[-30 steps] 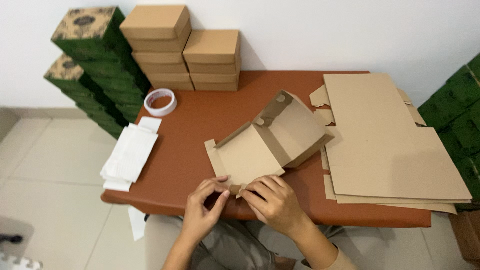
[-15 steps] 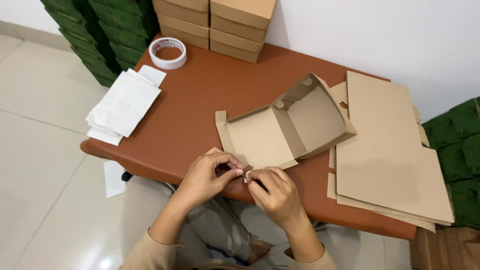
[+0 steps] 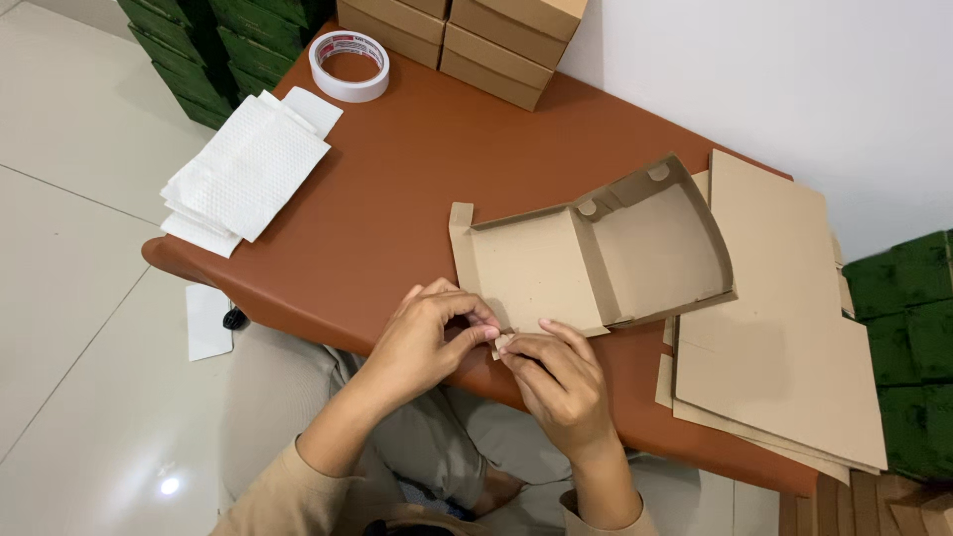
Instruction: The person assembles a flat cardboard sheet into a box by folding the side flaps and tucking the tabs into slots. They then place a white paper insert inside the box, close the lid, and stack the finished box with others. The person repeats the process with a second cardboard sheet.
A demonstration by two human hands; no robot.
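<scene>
A half-folded brown cardboard box [image 3: 596, 253] lies open on the reddish-brown table [image 3: 397, 189], its tray part raised at the right and its lid flat towards me. My left hand [image 3: 429, 333] and my right hand [image 3: 556, 377] meet at the lid's near edge. Both pinch a small cardboard flap [image 3: 502, 342] at the front corner of the lid.
A stack of flat cardboard blanks [image 3: 784, 328] lies at the right. White padded sheets [image 3: 246, 169] overhang the table's left edge, with a roll of tape [image 3: 348, 65] behind them. Folded brown boxes [image 3: 486, 35] and green boxes [image 3: 218, 45] stand at the back. More green boxes [image 3: 908, 337] sit at the right.
The view has tilted and moved closer to the table. My hands stay at the lid's near edge, fingers working the small flap at its corner.
</scene>
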